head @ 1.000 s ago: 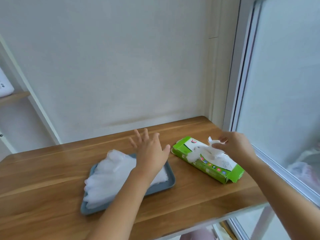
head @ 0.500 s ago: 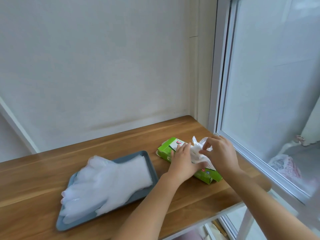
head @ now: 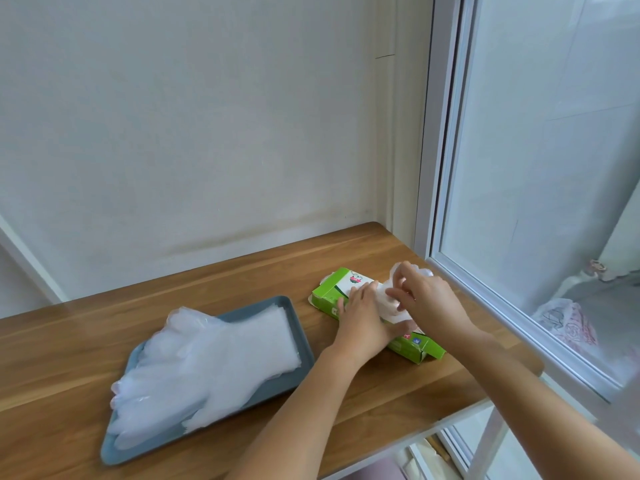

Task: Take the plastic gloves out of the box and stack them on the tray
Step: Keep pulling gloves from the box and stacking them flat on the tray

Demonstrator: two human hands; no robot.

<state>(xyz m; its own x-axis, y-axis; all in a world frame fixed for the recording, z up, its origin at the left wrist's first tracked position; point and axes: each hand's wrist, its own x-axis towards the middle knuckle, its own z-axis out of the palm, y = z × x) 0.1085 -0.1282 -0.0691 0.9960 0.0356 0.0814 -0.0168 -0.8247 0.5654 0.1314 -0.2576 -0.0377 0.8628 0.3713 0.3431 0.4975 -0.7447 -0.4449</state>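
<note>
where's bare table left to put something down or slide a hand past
Free: the table strip between wall and tray; the stretch left of the tray; the near edge in front of the box. Crowded: the box, left hand pressing it, right hand pinching a glove; the tray-box gap is narrow.

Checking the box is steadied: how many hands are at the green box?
2: the left hand lies on top of the green box; the right hand pinches a glove emerging from it.
</note>
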